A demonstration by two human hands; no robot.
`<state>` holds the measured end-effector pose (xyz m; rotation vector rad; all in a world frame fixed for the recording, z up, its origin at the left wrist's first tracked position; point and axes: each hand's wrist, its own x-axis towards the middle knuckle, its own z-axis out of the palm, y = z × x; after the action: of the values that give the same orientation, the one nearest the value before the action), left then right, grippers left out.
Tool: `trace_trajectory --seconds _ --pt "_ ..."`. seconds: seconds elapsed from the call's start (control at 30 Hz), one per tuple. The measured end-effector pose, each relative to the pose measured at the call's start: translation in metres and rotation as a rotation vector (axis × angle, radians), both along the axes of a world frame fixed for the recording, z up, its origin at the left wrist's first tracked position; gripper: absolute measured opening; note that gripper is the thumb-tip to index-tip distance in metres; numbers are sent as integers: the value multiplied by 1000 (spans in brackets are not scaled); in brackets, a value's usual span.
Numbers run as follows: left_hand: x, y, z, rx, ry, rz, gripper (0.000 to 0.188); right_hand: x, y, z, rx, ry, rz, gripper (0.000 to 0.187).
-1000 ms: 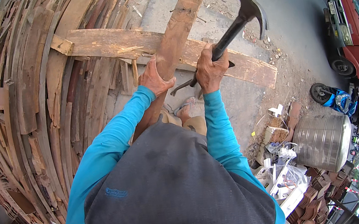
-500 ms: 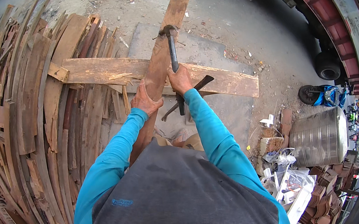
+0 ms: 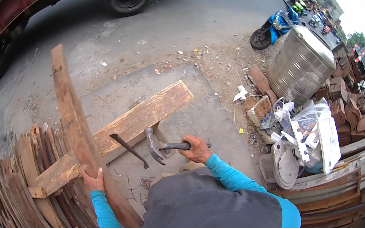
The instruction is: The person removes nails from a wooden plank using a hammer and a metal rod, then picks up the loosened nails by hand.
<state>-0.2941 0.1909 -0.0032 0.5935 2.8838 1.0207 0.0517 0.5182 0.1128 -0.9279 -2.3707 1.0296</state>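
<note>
At nine o'clock, a long brown wooden plank lies across a paler, scuffed wooden plank; dark metal nails remain towards ten. The left grip clasps the brown edge; the right grip, closed, holds a black claw hammer away from them.

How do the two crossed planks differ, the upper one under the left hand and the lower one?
The upper plank is darker and redder; the lower plank is paler. Thin nails stick out of the upper plank, while none show on the lower plank. The left hand grips the upper plank, which lies across the lower plank. Both are long, flat, worn pieces of wood.
</note>
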Motion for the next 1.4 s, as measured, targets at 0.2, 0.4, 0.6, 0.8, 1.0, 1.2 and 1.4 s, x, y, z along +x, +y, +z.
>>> trace_trajectory --seconds 0.2,0.4,0.6,0.8,1.0,1.2,1.4 --pt "63 123 8 60 521 165 62 157 88 -13 -105 -223 -279 31" --pt "164 280 17 0 346 307 66 270 160 -25 -205 -344 -418 37" --pt "113 278 -37 4 283 637 64 293 237 13 -273 -547 -400 39" --pt "54 272 -91 154 445 1045 59 255 291 -17 -282 -519 -233 41" --pt "79 275 -88 10 421 1044 61 198 366 -10 -262 -498 31 41" --pt "79 274 -73 -67 363 1095 63 149 466 -6 -235 -572 227 43" --pt "135 247 -53 611 -32 1247 54 60 526 6 -94 -591 395 45"
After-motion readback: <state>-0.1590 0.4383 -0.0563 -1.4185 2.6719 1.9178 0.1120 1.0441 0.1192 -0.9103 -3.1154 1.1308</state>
